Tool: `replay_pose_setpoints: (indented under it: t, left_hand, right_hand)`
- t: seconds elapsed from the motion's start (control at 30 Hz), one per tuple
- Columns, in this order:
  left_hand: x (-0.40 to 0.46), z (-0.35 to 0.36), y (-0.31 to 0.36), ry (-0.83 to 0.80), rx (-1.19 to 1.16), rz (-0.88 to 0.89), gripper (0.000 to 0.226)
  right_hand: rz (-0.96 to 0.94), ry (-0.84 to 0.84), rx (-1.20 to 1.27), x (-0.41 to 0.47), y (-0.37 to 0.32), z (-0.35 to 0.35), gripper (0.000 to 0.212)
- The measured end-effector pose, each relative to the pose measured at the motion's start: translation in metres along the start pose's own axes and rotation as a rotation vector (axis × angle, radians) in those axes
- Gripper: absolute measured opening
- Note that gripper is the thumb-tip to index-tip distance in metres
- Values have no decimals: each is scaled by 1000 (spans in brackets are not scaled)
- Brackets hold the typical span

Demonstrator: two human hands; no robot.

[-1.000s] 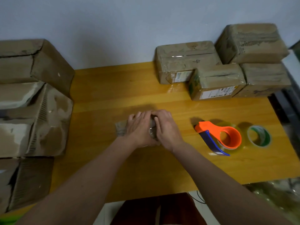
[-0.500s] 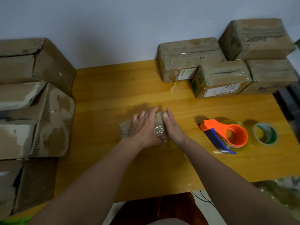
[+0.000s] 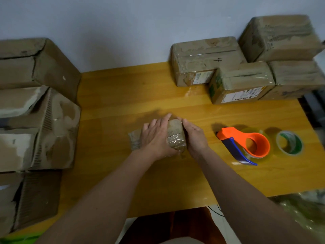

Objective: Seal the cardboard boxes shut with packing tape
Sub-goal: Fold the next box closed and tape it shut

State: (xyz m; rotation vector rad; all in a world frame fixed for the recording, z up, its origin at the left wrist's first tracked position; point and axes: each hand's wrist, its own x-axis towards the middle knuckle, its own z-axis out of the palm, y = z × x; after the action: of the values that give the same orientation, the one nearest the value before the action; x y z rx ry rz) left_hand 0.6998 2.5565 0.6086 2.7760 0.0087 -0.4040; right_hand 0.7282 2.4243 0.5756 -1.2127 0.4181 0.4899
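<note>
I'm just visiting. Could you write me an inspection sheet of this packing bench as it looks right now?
Surface: yellow wooden table, glossy.
Job's things: small brown taped cardboard box at centre; orange and blue tape dispenser lying to its right.
Clutter: green-cored tape roll; four taped parcels at back right; worn large cartons stacked left.
Hands: left hand lies flat on the box top; right hand presses its right end.
Cables: thin dark cable below the table's front edge.
Surroundings: plain pale wall.

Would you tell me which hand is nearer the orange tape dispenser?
Right. The right hand presses the small box's end, just left of the orange tape dispenser; the left hand lies farther left.
</note>
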Motion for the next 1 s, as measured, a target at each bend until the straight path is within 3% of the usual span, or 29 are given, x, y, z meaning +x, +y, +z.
replay_pose_setpoints:
  t: [0.1,0.27,0.4,0.53,0.67,0.77,0.9,1.0]
  left_hand:
    - [-3,4,2,60,13,-22,123]
    - [-4,6,1,65,36,-8,116]
    - [-6,9,3,79,51,-37,117]
    - [-8,15,7,114,49,-71,108]
    - [-6,12,3,39,59,-69,120]
    - [-6,11,-1,-23,129,-16,139]
    - [-9,13,0,-13,213,21,143]
    - [-12,7,1,-81,249,41,146]
  right_hand:
    - [-64,-56,-163,-11,13,2,29]
    - [-92,-36,-211,-7,23,-6,33]
    - [-183,156,-212,-20,29,-11,37]
    - [-278,215,-186,-37,48,15,40]
    - [-103,466,96,-25,41,35,44]
    - [14,461,184,-17,41,31,46]
    - [-22,416,-16,-24,42,22,53]
    - [-199,367,-441,-26,38,-2,46]
